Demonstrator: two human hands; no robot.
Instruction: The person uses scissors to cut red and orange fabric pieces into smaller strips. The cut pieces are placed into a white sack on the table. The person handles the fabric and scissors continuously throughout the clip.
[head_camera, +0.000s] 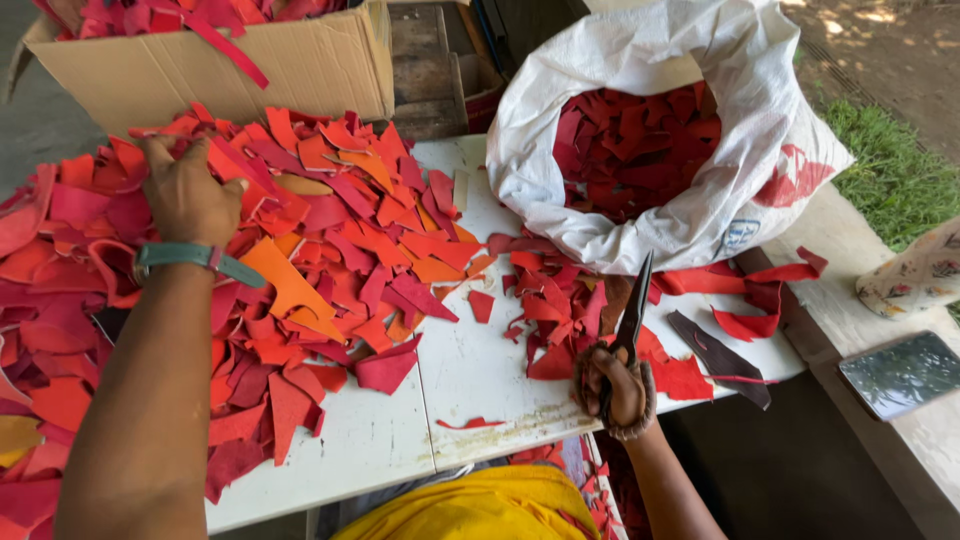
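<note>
Scissors in right hand — left hand on red scraps.

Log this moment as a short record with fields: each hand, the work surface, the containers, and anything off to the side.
left hand: reaching into the pile of red and orange scraps, palm down
right hand: gripping black scissors, blades closed, pointing up
surface: white table
containers: cardboard box and white sack, both holding red scraps
side: phone on the ledge
</note>
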